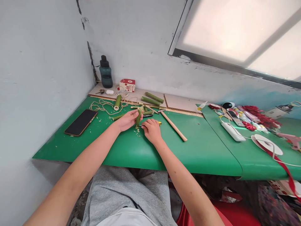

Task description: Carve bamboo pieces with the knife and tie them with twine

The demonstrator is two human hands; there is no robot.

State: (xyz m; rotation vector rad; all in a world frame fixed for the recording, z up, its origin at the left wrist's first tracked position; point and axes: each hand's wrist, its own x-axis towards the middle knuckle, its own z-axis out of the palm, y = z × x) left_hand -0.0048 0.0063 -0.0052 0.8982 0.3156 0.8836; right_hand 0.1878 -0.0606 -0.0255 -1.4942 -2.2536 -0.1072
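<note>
My left hand (127, 120) is closed around a short green bamboo piece (138, 116) that stands nearly upright on the green table (188, 147). My right hand (152, 130) is closed on a small knife with a yellow end (159, 123), its tip at the base of the bamboo piece. Green shavings (136, 131) lie scattered under both hands. More cut bamboo pieces (150, 101) lie just behind, along with a coil of light cord (103, 106).
A black phone (81, 122) lies at the left. A wooden stick (174, 126) lies right of my hands. A dark bottle (105, 72) and a red-white box (127, 85) stand at the wall. A power strip (232, 131), tape roll (266, 143), glue gun (290, 138) and red decorations (258, 116) crowd the right.
</note>
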